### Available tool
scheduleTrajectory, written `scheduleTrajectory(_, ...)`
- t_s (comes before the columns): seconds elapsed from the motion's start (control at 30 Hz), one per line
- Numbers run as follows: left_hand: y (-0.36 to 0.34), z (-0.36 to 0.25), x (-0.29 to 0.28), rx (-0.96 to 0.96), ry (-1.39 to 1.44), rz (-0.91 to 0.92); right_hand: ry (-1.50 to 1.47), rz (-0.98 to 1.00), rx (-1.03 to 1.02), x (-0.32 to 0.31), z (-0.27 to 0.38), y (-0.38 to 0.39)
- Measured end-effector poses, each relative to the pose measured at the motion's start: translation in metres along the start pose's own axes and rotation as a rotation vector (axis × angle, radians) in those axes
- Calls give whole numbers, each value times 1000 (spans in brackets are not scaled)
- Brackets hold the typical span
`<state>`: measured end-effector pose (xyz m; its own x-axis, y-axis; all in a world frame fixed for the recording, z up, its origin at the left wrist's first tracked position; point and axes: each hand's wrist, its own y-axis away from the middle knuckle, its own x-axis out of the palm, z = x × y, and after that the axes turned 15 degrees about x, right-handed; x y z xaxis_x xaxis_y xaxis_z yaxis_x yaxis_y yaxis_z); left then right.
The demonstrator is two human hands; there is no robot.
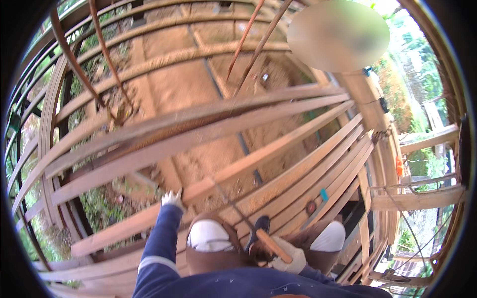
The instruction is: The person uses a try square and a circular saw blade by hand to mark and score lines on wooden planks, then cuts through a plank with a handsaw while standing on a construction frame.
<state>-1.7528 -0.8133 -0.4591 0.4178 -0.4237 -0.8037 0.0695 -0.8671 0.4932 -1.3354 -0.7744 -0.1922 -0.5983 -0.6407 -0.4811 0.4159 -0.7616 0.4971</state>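
My left hand (pixel 173 199) wears a whitish glove and touches the edge of a long wooden plank (pixel 238 168), fingers spread apart. In front of my body, my gloved right hand (pixel 290 257) is closed around a long thin tool with a wooden handle (pixel 273 245). From the handle its narrow dark shaft (pixel 229 201) runs forward to the plank; the frame does not show what kind of tool it is. White pads (pixel 211 235) cover both my knees, which are bent over the boards. A dark shoe (pixel 262 223) shows between them.
Parallel boards (pixel 298 186) with gaps span the frame above bare brown earth (pixel 174 104). A small teal object (pixel 324 194) and a round reddish-brown piece (pixel 311 206) lie on the boards at right. Thin reddish rods (pixel 248 44) rise ahead. A thick beam (pixel 365 102) stands right.
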Motion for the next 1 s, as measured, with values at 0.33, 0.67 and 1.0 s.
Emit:
scheduleTrajectory(0.33, -2, -6, -14, -45, 63, 59, -11, -129, 13, 49, 52, -111)
scheduleTrajectory(0.67, -23, -20, -4, 3, 19, 6, 49, -116, -25, 58, 25, -160)
scheduleTrajectory(1.0, -1, -13, -18, -50, -4, 21, 138, -116, -112, -14, 27, -2)
